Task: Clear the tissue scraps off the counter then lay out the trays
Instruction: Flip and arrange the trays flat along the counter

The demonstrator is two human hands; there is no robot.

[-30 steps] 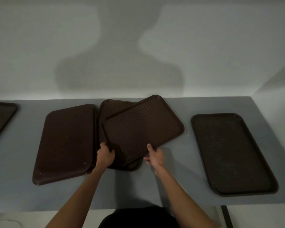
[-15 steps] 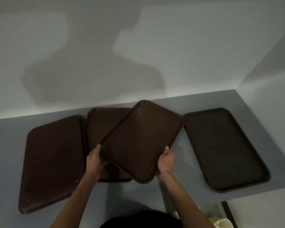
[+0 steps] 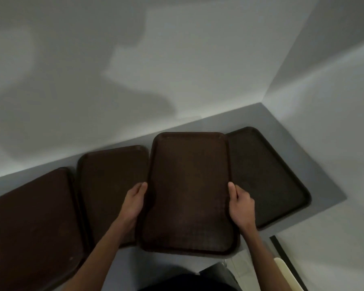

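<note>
I hold a dark brown textured tray by its long edges, lengthwise in front of me, over the grey counter. My left hand grips its left edge and my right hand grips its right edge. Its right edge covers the left rim of another brown tray lying at the counter's right end. Two more brown trays lie to the left, one right beside the held tray and one at the far left. No tissue scraps are visible.
White walls meet in a corner behind the counter's right end. The counter's front edge runs below the right tray, with a pale floor and a cream object at the lower right.
I have turned the held tray from a slant to straight lengthwise and shifted it right, off the middle tray, so it now reaches the rightmost tray. The view has swung right.
</note>
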